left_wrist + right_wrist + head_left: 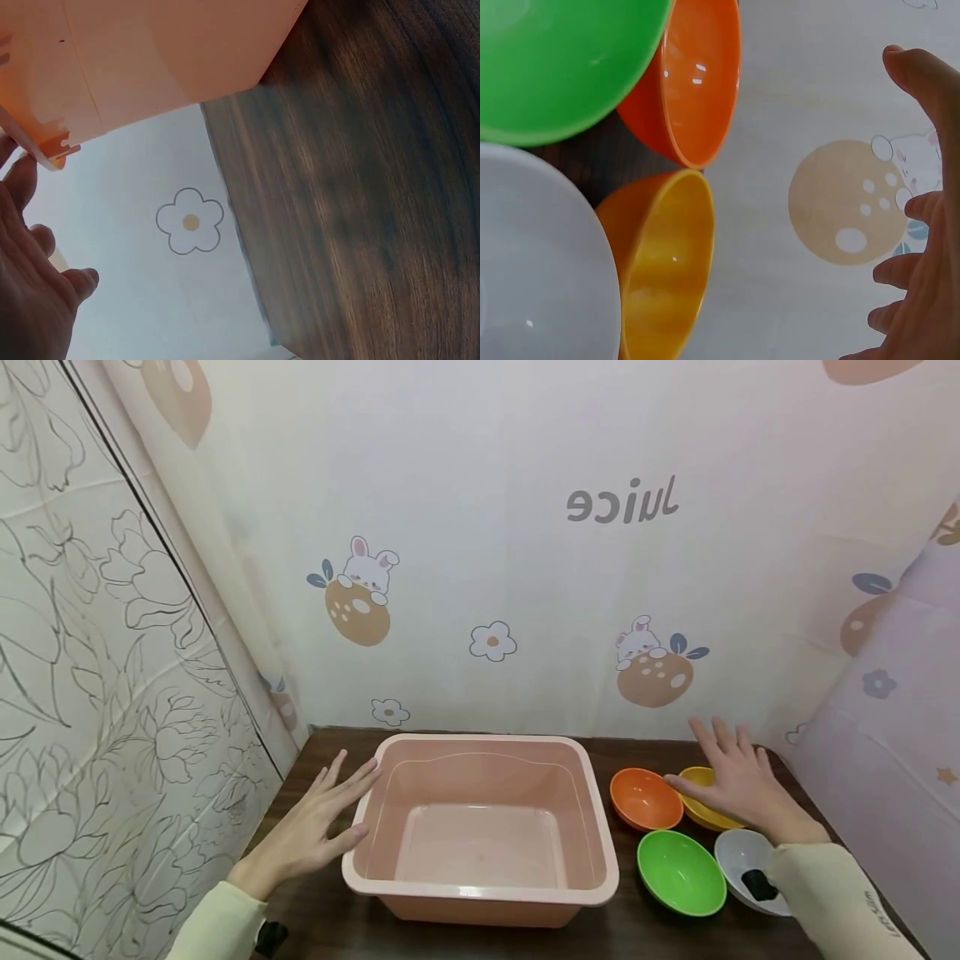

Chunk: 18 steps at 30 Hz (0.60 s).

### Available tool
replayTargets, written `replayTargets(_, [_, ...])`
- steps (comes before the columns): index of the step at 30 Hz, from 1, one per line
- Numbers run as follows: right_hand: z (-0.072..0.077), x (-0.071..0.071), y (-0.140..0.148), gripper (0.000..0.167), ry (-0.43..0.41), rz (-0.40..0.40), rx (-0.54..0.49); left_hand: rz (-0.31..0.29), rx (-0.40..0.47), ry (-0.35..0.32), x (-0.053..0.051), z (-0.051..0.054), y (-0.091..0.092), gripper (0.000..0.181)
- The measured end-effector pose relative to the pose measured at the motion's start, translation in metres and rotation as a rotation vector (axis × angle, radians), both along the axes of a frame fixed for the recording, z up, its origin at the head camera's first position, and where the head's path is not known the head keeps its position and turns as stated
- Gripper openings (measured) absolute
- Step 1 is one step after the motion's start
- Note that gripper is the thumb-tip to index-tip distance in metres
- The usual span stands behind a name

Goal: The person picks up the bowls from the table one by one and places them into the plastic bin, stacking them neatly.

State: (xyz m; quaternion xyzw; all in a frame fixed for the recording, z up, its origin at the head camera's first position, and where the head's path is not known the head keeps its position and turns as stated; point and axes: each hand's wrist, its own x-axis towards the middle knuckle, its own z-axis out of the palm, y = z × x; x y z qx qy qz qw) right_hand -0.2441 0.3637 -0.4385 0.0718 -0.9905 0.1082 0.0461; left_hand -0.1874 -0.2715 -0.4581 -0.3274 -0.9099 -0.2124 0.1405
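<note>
Sleeves: pale cuffs [217, 922] come in low on both sides, right behind the hands.
Left hand: here we have the left hand [311, 835], fingers stretched and spread, thumb well out, no grip on anything; its fingertips are at the tub's edge, and whether they press on it we can't quite tell.
Tub: just to the right of that hand we see the big pink tub [480, 847], upright, its bare floor facing us, sitting between our two hands.
Green bowl: over on the other side, nearer to us than the right hand and a little to its left, the green bowl [681, 872].
White bowl: tucked below the right wrist, beside the green one, the white bowl [738, 856], partly hidden by the cuff.
Right hand: and here's the right hand [735, 785], fanned wide, fingers pointing away from us, holding nothing.
Orange bowl: just left of its thumb, the orange bowl [647, 799].
Yellow bowl: underneath thumb and palm in our view, the yellow bowl [708, 817], partly covered.
Table: dark wood table [618, 935] below both hands.
Curtain: beyond the fingertips, a pale curtain [480, 568] with rabbits, fruit and flowers.
</note>
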Motion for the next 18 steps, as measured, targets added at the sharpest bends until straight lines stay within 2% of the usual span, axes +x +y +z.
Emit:
replayTargets(7, [-0.003, -0.002, -0.011, 0.114, -0.039, 0.039, -0.004, 0.002, 0.0, -0.011, 0.0, 0.001, 0.001, 0.074])
replayTargets(18, [-0.015, -0.005, -0.031, 0.107, -0.067, 0.121, -0.02, 0.013, 0.005, -0.032, 0.0, 0.001, 0.001, 0.074])
